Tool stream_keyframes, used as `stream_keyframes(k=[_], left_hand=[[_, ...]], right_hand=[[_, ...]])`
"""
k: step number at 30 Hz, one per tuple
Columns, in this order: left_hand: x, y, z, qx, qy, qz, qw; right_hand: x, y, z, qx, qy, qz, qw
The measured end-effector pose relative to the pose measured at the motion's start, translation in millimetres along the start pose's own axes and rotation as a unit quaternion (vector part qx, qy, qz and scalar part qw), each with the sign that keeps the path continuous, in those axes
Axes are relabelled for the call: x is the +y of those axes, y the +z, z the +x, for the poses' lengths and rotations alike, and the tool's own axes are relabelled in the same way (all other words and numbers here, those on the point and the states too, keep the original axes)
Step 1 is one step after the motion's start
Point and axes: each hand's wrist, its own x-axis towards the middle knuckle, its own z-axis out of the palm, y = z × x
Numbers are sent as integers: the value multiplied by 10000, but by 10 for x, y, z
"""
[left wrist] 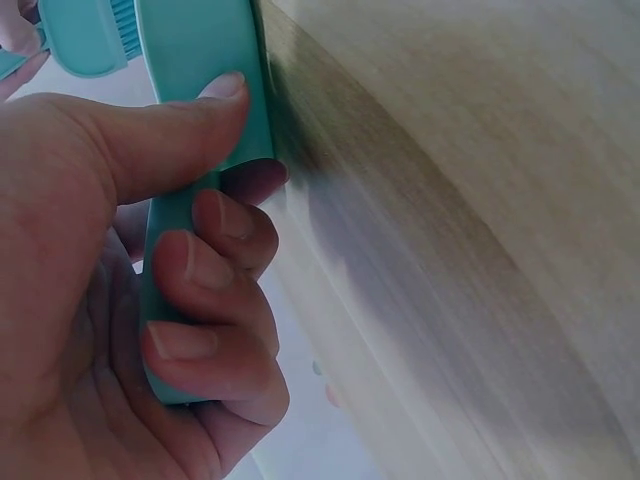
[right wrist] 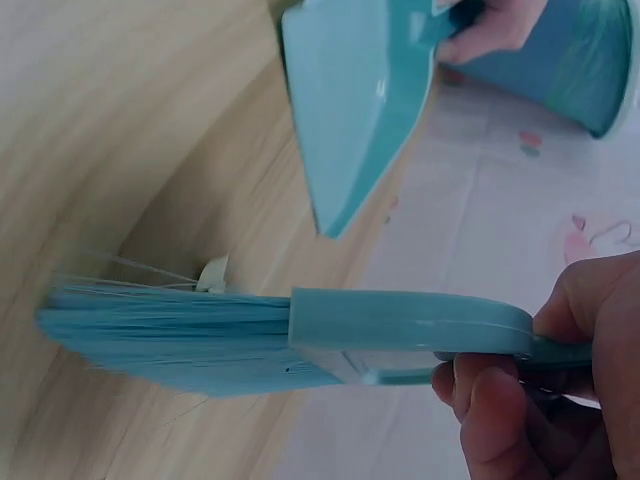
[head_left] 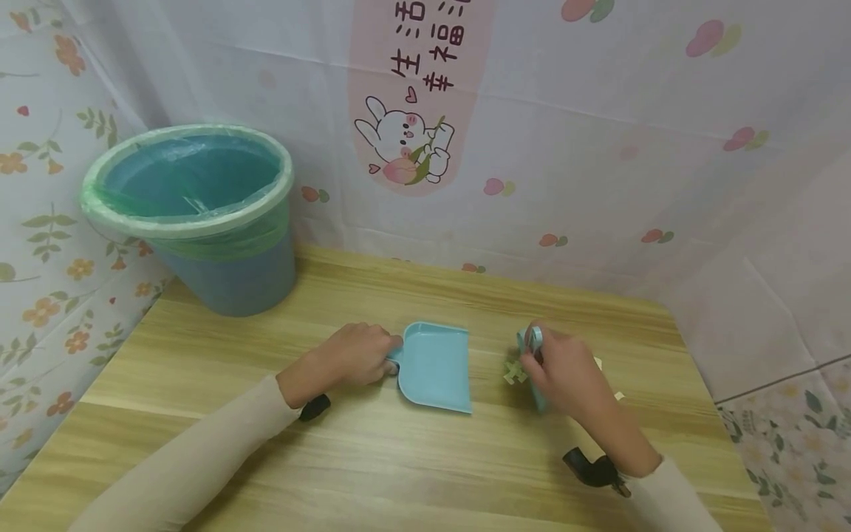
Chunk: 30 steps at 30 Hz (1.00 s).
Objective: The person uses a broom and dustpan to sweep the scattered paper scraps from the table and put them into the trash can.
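Note:
A light blue dustpan [head_left: 435, 368] lies on the table with its wide edge toward the right. Its handle [left wrist: 172, 300] is gripped by my left hand [head_left: 359, 355], thumb along the top and fingers curled round it. My right hand [head_left: 572, 369] holds a small blue hand brush [right wrist: 410, 320] by its handle, bristles [right wrist: 180, 335] down on the wood. Just left of the brush sits a pale green crumpled scrap [head_left: 514, 372] in the head view. Small cream scraps [head_left: 620, 396] show to the right, partly hidden by the right hand.
A blue bucket [head_left: 246, 277] with a pale rim and a green liner bag stands at the table's back left. Behind the wooden table [head_left: 372, 473] hangs a printed white cloth [head_left: 585, 148]. Black straps [head_left: 592, 469] sit at the wrists.

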Motion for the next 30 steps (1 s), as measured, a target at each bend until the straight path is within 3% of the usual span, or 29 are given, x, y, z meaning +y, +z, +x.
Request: stream_keyframes(k=[12,21,30], left_hand=[[10,8,-15,-45,-33,17,10000],[2,7,-18,14,31,-34,10000],[40,-40,-12,-40,-57,-153,9999]], right_hand=[[-155,100,41,191,134,525,9984],[-206,78,48,354,196,32,9992],[-234,152,72,-4,194,95,9998]])
